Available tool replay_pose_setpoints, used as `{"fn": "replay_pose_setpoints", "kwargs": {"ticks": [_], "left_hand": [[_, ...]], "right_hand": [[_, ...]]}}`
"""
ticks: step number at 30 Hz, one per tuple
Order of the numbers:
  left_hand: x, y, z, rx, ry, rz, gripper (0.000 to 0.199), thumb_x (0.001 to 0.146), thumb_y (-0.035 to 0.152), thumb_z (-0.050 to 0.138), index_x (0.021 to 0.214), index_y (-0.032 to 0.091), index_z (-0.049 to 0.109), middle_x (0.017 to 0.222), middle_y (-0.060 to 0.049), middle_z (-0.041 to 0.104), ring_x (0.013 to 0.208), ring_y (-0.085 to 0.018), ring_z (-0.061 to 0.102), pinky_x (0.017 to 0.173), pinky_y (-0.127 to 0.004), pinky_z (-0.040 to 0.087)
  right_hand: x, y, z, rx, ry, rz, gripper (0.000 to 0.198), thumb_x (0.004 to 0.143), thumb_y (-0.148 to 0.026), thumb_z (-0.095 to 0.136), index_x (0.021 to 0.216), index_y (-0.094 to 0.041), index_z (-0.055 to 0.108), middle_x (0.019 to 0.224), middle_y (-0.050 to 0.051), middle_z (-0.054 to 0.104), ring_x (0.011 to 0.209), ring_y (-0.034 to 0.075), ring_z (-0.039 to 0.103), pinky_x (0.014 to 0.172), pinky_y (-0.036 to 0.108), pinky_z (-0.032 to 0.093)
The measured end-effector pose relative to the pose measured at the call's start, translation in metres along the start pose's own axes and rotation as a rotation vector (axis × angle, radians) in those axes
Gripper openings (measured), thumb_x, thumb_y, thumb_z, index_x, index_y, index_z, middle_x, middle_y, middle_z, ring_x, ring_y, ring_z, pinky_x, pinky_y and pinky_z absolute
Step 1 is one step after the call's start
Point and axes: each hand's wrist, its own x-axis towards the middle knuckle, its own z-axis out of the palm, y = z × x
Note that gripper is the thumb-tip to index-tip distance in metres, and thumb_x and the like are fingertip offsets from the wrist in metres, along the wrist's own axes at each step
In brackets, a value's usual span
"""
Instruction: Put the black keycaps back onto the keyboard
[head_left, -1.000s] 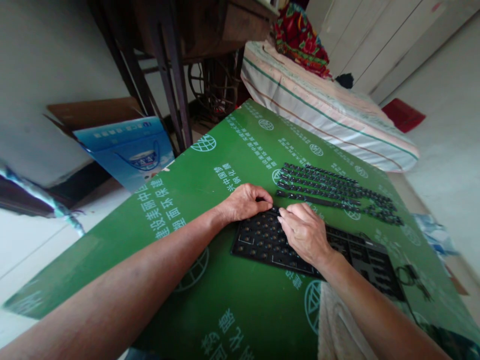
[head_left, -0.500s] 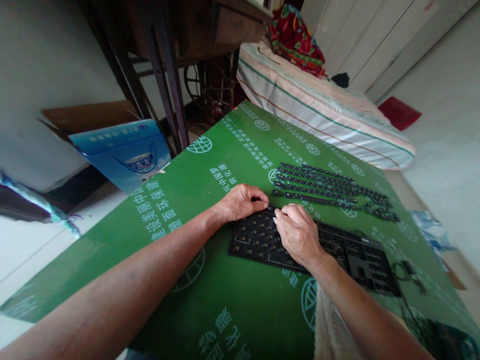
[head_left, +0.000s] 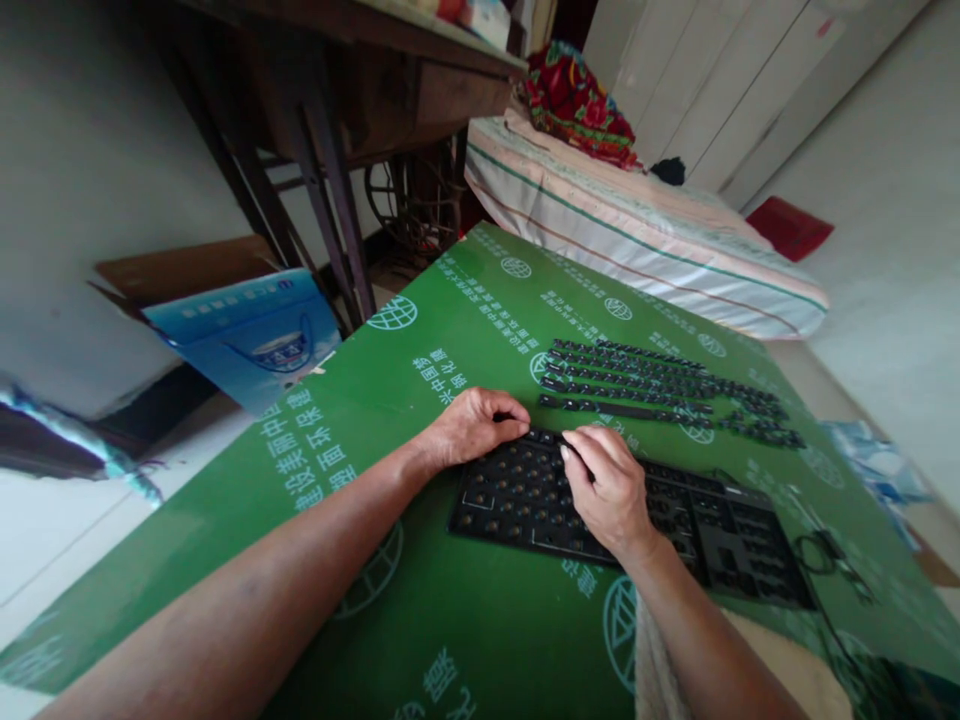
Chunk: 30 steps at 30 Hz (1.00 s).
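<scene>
A black keyboard [head_left: 502,500] lies at a slant on the green tabletop, its main area bared to small round key seats. My left hand [head_left: 480,425] is at its far left corner, thumb and forefinger pinched together on the edge. Close beside it, my right hand [head_left: 609,485] bends over the top row with closed fingers; whatever sits under those fingertips is hidden. Between the two hands a few dark keycaps [head_left: 541,436] show along the top row. Beyond the keyboard, loose black keycaps [head_left: 622,375] are laid out in several rows.
A cable [head_left: 825,550] runs off the keyboard's right end. The green table [head_left: 420,400] carries pale printed writing. A blue carton [head_left: 262,340] stands at its left side, near a dark wooden desk [head_left: 375,110]. Behind is a bed [head_left: 637,230] with striped bedding.
The view has tilted slightly, so the table and keyboard sit lower. My right hand has shifted a little right along the top row, showing more keycaps between the hands. My left hand stays at the corner.
</scene>
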Motion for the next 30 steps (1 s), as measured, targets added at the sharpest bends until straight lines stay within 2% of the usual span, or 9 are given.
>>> {"fn": "replay_pose_setpoints", "kwargs": {"ticks": [9, 21, 24, 30], "left_hand": [[-0.001, 0.002, -0.001, 0.025, 0.002, 0.002, 0.014, 0.077, 0.028, 0.06, 0.079, 0.018, 0.069, 0.081, -0.001, 0.069, 0.076, -0.013, 0.062, 0.075, -0.025, 0.047], [-0.001, 0.004, -0.001, 0.025, 0.0, -0.025, 0.017, 0.075, 0.033, 0.062, 0.079, 0.017, 0.069, 0.08, -0.001, 0.068, 0.074, -0.013, 0.062, 0.073, -0.025, 0.046], [-0.001, 0.006, 0.0, 0.021, 0.013, -0.054, 0.017, 0.074, 0.034, 0.063, 0.076, 0.018, 0.069, 0.077, 0.0, 0.067, 0.071, -0.013, 0.061, 0.071, -0.024, 0.046], [0.001, 0.011, 0.004, 0.082, 0.049, -0.151, 0.02, 0.071, 0.038, 0.063, 0.073, 0.019, 0.069, 0.071, 0.001, 0.067, 0.065, -0.013, 0.059, 0.064, -0.023, 0.043]], "right_hand": [[-0.003, 0.0, 0.003, -0.17, -0.104, -0.059, 0.021, 0.087, -0.023, 0.054, 0.101, -0.018, 0.069, 0.103, 0.013, 0.061, 0.103, 0.025, 0.053, 0.088, 0.043, 0.048], [-0.001, -0.003, 0.006, -0.183, -0.151, -0.044, 0.024, 0.089, -0.027, 0.051, 0.103, -0.017, 0.068, 0.11, 0.014, 0.057, 0.109, 0.027, 0.05, 0.092, 0.045, 0.046], [-0.001, -0.001, 0.007, -0.153, -0.134, -0.038, 0.026, 0.088, -0.028, 0.053, 0.107, -0.016, 0.066, 0.11, 0.014, 0.057, 0.109, 0.027, 0.05, 0.091, 0.045, 0.047], [0.001, 0.001, 0.008, -0.058, -0.009, 0.007, 0.026, 0.089, -0.022, 0.051, 0.113, -0.015, 0.06, 0.099, 0.012, 0.062, 0.097, 0.023, 0.056, 0.085, 0.042, 0.051]]}}
